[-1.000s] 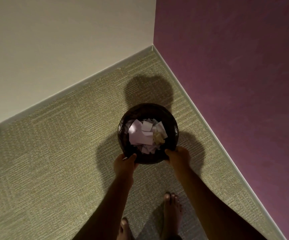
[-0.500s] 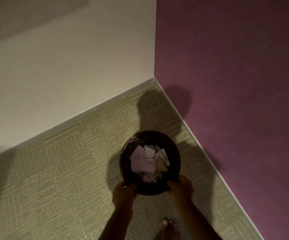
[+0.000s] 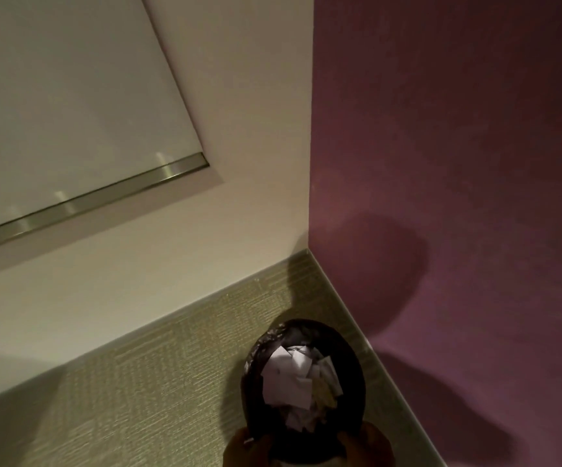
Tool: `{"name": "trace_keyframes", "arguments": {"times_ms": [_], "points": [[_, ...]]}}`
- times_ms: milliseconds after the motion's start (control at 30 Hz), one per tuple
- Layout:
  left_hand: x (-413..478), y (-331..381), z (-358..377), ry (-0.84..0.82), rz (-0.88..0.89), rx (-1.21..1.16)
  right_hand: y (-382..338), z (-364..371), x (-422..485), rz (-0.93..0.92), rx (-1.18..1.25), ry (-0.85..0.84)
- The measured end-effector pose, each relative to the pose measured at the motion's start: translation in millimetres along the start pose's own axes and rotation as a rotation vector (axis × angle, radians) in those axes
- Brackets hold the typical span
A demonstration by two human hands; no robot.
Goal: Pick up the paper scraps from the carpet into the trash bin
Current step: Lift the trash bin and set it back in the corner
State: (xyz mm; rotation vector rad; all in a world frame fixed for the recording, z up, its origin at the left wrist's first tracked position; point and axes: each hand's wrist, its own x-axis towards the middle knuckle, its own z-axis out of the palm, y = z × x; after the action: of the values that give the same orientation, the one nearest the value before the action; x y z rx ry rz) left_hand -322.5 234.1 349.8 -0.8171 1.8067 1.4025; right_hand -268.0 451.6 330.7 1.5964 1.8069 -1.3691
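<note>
Compared with the earlier frame, the view has tilted upward: the trash bin (image 3: 303,389) now lies at the 6 o'clock edge of the picture, the feet have left the view, and a pale panel with a metal strip (image 3: 97,193) has come in at 10 o'clock. Both hands remain at the near rim of the bin. Left hand (image 3: 251,448), at 7 o'clock of the bin, has its fingers curled against the rim and appears to grip it, though dim light and the frame edge leave the closure uncertain. Right hand (image 3: 365,444), at 5 o'clock of the bin, is likewise folded around the rim. Bin: round, dark, lined with a black bag whose crinkled edge shows at its 10 o'clock side. Paper scraps (image 3: 294,379), white and pale, lie heaped inside the bin. Carpet (image 3: 144,392), olive and ribbed, fills the lower left; the visible stretch carries the bin's shadow. Cream wall (image 3: 239,197) meets the purple wall (image 3: 458,163) in a corner at 12 o'clock of the bin; a rounded shadow falls on the purple wall at 2 o'clock.
</note>
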Motion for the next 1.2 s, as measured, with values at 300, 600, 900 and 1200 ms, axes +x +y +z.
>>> {"name": "trace_keyframes", "arguments": {"times_ms": [300, 600, 900, 1200], "points": [[63, 45, 25, 0.153, 0.002, -0.114, -66, 11, 33, 0.010, 0.158, -0.002], [127, 120, 51, 0.106, 0.067, -0.134, -121, 39, 92, -0.017, 0.356, 0.116], [234, 165, 71, 0.114, 0.072, -0.088, -180, 73, 172, 0.016, 0.495, 0.096], [332, 180, 95, 0.108, 0.055, -0.058, -218, 105, 250, 0.074, 0.563, 0.062]]}}
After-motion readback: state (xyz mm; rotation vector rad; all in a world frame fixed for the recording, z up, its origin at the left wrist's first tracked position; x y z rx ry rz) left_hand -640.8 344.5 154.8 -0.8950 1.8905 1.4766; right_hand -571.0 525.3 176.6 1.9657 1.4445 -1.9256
